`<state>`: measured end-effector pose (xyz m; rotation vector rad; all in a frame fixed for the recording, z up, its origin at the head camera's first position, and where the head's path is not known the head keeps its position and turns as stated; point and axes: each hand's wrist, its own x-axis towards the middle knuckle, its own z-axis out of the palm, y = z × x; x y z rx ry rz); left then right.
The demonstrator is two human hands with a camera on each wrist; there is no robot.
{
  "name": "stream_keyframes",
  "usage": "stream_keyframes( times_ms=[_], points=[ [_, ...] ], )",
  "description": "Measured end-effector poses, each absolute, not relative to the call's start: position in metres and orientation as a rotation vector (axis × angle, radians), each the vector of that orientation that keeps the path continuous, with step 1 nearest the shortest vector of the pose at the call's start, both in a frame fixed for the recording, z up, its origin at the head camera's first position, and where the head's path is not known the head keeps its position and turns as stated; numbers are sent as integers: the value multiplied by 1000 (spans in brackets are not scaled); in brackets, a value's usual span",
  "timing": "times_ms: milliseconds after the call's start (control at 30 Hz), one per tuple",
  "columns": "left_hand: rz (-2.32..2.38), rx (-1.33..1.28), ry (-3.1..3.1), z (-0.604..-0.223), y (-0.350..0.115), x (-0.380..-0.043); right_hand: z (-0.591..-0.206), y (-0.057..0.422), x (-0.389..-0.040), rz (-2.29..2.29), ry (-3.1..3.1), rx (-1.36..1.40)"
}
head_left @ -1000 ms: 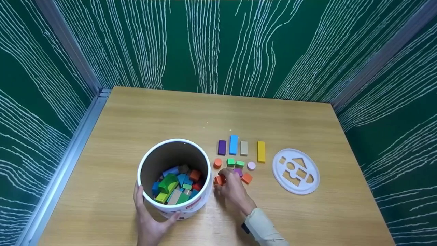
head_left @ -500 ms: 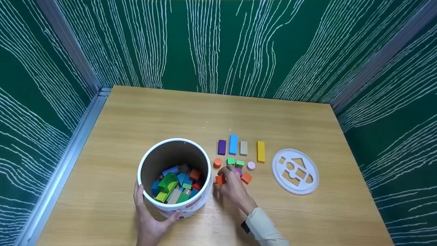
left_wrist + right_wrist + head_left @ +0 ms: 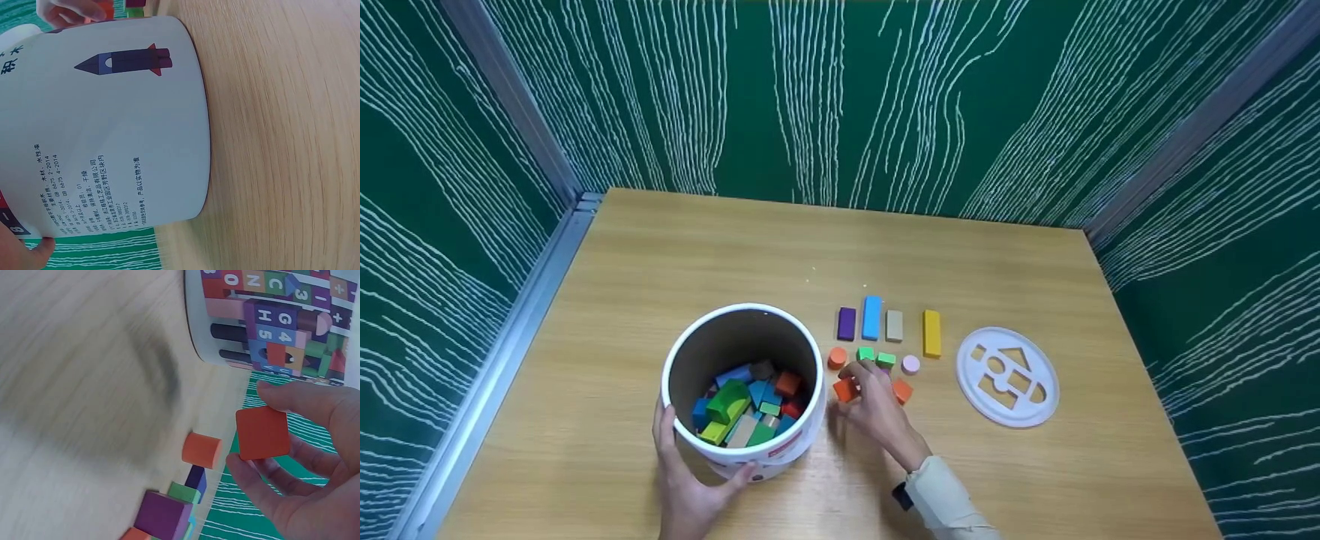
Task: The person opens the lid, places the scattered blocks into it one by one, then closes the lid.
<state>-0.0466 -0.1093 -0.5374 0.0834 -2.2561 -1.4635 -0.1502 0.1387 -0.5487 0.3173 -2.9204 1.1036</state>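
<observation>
A white bucket [image 3: 791, 450] full of coloured blocks stands on the table. My left hand [image 3: 690, 491] grips it at the near left side, thumb in front and fingers round the side. The left wrist view shows the bucket's printed wall [image 3: 129, 129]. My right hand [image 3: 881, 409] pinches an orange cube [image 3: 262, 433] between thumb and fingers, just right of the bucket. Near it lie an orange cylinder [image 3: 838, 358], two green blocks [image 3: 866, 353], a pink cylinder [image 3: 910, 364] and another orange block [image 3: 902, 391]. A purple block [image 3: 163, 514] is mostly hidden by the hand in the head view.
Behind the small blocks lie purple [image 3: 846, 324], blue [image 3: 871, 318], beige [image 3: 893, 325] and yellow [image 3: 931, 334] bars. To the right is a white lid [image 3: 971, 375] with shaped holes. Green patterned walls [image 3: 810, 97] enclose the table [image 3: 697, 247].
My right hand has raised the orange cube slightly and tilted it. The left hand and bucket have stayed in place.
</observation>
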Motion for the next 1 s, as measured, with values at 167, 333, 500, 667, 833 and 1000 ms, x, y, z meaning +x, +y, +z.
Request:
stream_keyframes(
  times_ms=[167,333,500,667,833,1000],
  points=[
    [-1436,59,-2258,-538,-110,-46,-543,141,-151,1047,-2863,326],
    [-1442,58,-2252,-537,-110,-46,-536,143,-151,1058,-2879,296],
    [-1454,53,-2256,-535,-110,-47,-529,144,-150,1042,-2874,290],
    [-1439,73,-2278,-536,-110,-47,-524,145,-149,1008,-2890,278],
    [-1432,78,-2267,-537,-110,-47,-518,145,-147,1034,-2905,255],
    [-1438,69,-2252,-536,-109,-47,-513,146,-146,1057,-2880,280]
  ],
)
